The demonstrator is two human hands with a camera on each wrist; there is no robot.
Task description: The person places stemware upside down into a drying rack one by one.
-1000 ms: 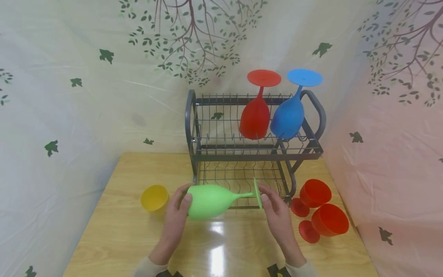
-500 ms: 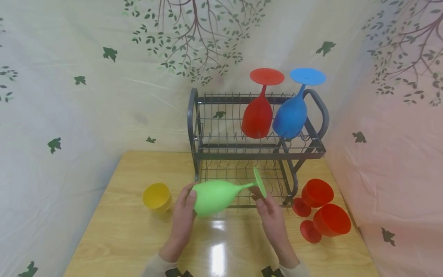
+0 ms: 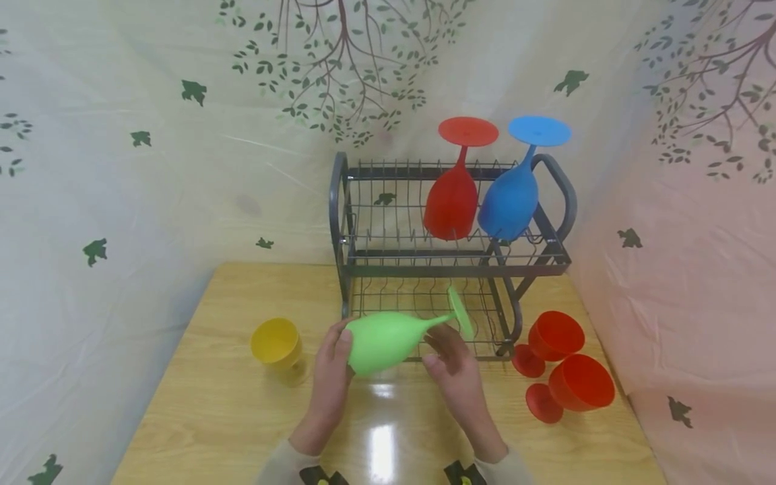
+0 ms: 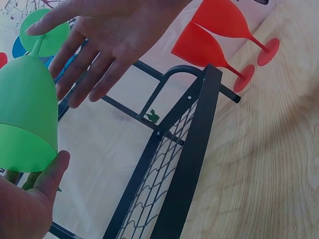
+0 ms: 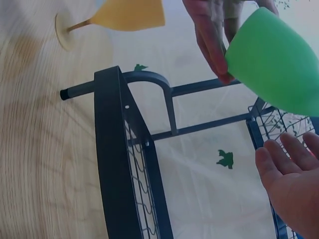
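One green goblet (image 3: 388, 342), left hand (image 3: 330, 370) gripping its rim (image 4: 30, 131), likely wanted the loosely spread right hand (image 3: 457, 377) steadying its stem (image 3: 440, 320).

Grn goblet (image 3: 383, 342) prob. matt plastic; rack (image 3: 455, 271) metal; tbl (image 3: 200, 411) glossy wood.

White glare on wooden tabletop (image 3: 200, 404), soft shadows, dimmer wrist views
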